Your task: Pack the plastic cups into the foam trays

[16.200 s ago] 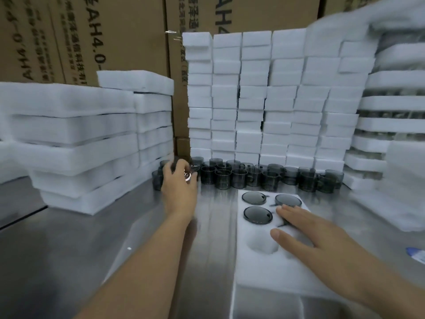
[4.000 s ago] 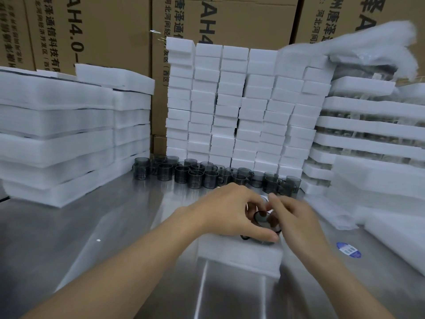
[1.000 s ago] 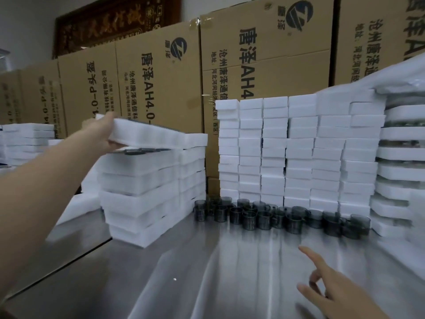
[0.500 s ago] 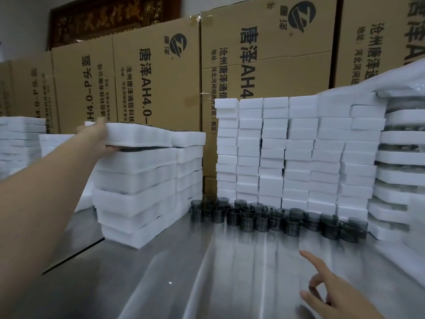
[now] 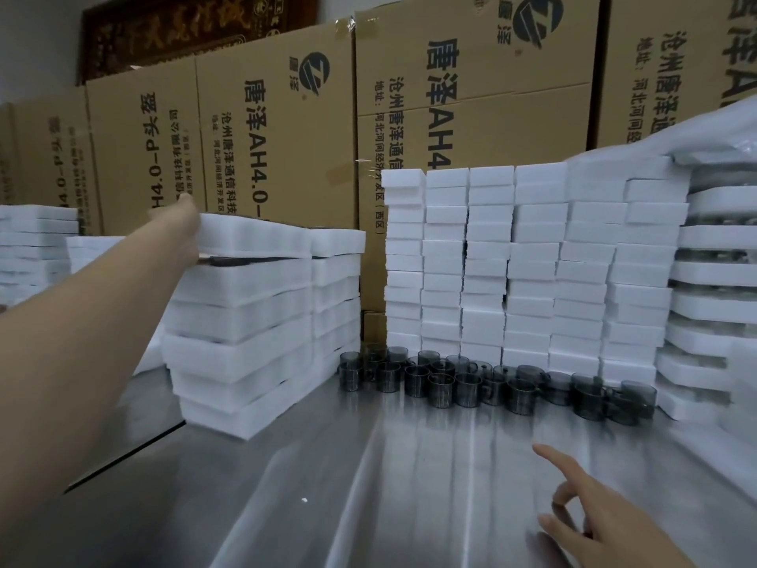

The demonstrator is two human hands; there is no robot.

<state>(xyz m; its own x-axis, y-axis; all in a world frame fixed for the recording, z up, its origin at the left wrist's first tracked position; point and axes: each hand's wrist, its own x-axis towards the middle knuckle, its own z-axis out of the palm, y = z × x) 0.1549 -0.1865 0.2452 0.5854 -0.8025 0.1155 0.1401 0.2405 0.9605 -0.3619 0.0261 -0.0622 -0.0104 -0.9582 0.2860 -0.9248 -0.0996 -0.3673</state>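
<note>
Several dark see-through plastic cups (image 5: 471, 381) stand in a loose row at the back of the steel table (image 5: 327, 485). On the left, filled white foam trays form a stack (image 5: 241, 350). My left hand (image 5: 178, 227) holds the left end of the top foam tray (image 5: 262, 235), which lies almost flat on that stack. A thin gap under its left end shows dark cup rims. My right hand (image 5: 594, 514) hovers low over the table at the lower right, fingers loosely spread and holding nothing.
Columns of small white foam blocks (image 5: 520, 260) rise behind the cups. More filled trays (image 5: 712, 280) are stacked at the right, and other foam stacks (image 5: 37, 243) at the far left. Cardboard boxes (image 5: 270, 129) line the back wall.
The top foam tray has come down from a tilt to lie nearly flat on the left stack, my left hand still at its end. My right hand has hardly moved.
</note>
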